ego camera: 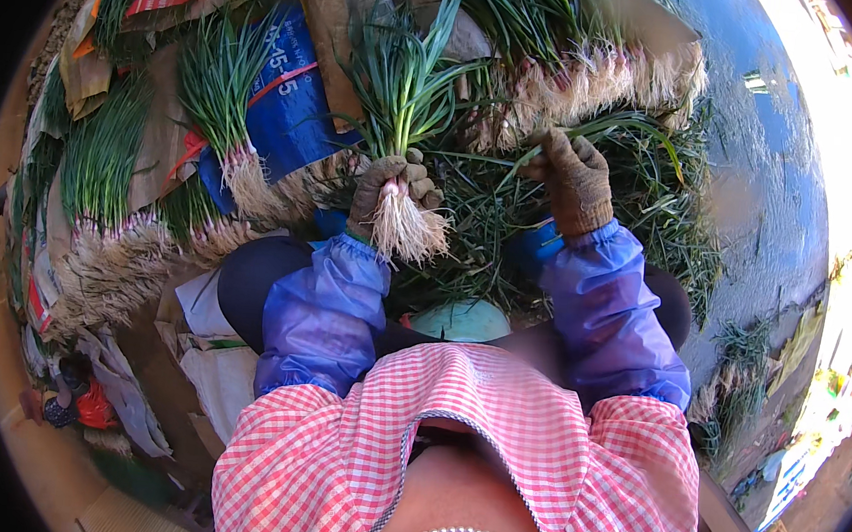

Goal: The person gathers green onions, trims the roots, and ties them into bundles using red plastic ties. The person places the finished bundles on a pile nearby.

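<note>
A bunch of green garlic or spring onions (406,107) is upright in my gloved left hand (396,192), gripped just above its pale, hairy roots. My right hand (570,174), in a brown knit glove, is to the right of the bunch, its fingers closed on a long green leaf. The leaf stretches from the right hand towards the bunch; whether it is still joined to it I cannot tell. Beneath both hands is a heap of loose green leaves (482,218). Purple plastic sleeves cover both forearms.
A row of rooted bunches (575,83) lies beyond the hands. More bunches (107,166) lie to the left, among brown paper and a blue printed sack (285,105). A pale green rounded object (463,321) is between my legs. Wet ground (762,187) is at the right. Another person (61,402) is at the far lower left.
</note>
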`<state>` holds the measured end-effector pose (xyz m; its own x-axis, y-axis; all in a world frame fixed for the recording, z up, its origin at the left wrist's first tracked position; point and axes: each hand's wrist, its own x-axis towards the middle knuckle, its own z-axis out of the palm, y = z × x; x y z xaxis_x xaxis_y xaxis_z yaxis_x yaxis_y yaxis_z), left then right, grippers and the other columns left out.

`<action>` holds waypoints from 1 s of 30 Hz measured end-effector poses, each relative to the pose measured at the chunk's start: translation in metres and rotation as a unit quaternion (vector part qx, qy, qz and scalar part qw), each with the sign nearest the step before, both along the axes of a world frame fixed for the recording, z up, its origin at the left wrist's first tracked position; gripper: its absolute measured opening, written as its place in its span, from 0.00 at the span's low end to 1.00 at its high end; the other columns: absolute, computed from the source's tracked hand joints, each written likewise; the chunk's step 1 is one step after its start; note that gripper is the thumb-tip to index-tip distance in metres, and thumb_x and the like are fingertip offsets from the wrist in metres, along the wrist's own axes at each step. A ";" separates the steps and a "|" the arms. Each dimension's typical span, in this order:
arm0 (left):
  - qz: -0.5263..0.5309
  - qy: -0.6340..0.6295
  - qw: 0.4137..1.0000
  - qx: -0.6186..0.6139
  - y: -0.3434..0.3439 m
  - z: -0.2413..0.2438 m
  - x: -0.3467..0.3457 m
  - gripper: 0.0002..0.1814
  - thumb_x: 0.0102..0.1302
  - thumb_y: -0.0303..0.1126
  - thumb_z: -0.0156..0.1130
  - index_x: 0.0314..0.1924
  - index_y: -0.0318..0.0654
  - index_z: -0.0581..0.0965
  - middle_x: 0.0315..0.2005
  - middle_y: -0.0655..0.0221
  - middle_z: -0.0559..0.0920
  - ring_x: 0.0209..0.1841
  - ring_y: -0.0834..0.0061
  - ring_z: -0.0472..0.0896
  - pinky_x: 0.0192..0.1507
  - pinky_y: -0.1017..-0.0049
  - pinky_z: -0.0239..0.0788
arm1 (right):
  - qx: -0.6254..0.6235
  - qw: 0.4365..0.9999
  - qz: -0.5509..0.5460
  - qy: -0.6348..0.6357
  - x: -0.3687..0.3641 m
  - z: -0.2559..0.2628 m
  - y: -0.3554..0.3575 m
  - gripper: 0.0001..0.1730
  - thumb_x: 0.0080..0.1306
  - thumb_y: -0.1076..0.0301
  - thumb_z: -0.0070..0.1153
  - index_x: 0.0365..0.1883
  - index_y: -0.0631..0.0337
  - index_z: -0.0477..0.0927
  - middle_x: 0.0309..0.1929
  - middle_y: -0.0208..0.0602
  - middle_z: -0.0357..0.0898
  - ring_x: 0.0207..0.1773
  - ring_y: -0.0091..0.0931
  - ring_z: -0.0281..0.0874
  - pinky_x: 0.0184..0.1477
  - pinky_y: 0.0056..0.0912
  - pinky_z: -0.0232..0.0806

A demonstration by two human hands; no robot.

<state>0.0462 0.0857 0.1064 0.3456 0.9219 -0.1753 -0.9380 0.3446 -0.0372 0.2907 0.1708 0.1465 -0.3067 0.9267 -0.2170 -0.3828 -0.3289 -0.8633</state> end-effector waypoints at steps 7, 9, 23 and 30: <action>0.054 0.086 0.984 0.146 0.009 0.025 0.006 0.16 0.65 0.32 0.62 0.51 0.37 0.74 0.26 0.73 0.75 0.31 0.78 0.73 0.46 0.72 0.70 | 0.179 0.751 0.170 -0.612 0.019 -0.031 0.079 0.31 0.63 0.51 0.61 0.60 0.61 0.74 0.57 0.46 0.78 0.60 0.41 0.75 0.60 0.39 0.66; 0.032 0.119 0.985 0.124 0.015 0.019 0.011 0.20 0.64 0.33 0.64 0.54 0.37 0.73 0.26 0.73 0.75 0.32 0.77 0.73 0.48 0.71 0.71 | 0.256 0.706 0.069 -0.656 0.007 -0.049 0.130 0.34 0.62 0.51 0.61 0.61 0.61 0.71 0.56 0.48 0.78 0.60 0.42 0.74 0.61 0.40 0.66; 0.042 0.160 0.982 -0.089 0.028 -0.036 0.034 0.12 0.63 0.29 0.63 0.47 0.38 0.77 0.33 0.68 0.81 0.36 0.70 0.79 0.54 0.58 0.73 | -0.068 0.888 0.205 -0.407 0.021 -0.057 0.117 0.15 0.64 0.58 0.63 0.39 0.61 0.79 0.21 0.30 0.75 0.15 0.22 0.71 0.17 0.27 0.68; -0.030 0.363 0.928 -0.073 0.017 -0.061 0.050 0.12 0.66 0.32 0.63 0.45 0.33 0.81 0.34 0.68 0.83 0.35 0.79 0.80 0.40 0.80 0.73 | 0.185 0.588 0.404 -0.676 -0.065 -0.033 -0.015 0.17 0.65 0.62 0.53 0.50 0.56 0.77 0.43 0.44 0.83 0.53 0.41 0.79 0.48 0.43 0.71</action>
<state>0.0963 0.1025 0.0451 0.1375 0.8525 -0.5043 -0.7133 0.4385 0.5468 0.2253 0.1557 0.1133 -0.4582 0.6569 -0.5989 0.8876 0.3740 -0.2688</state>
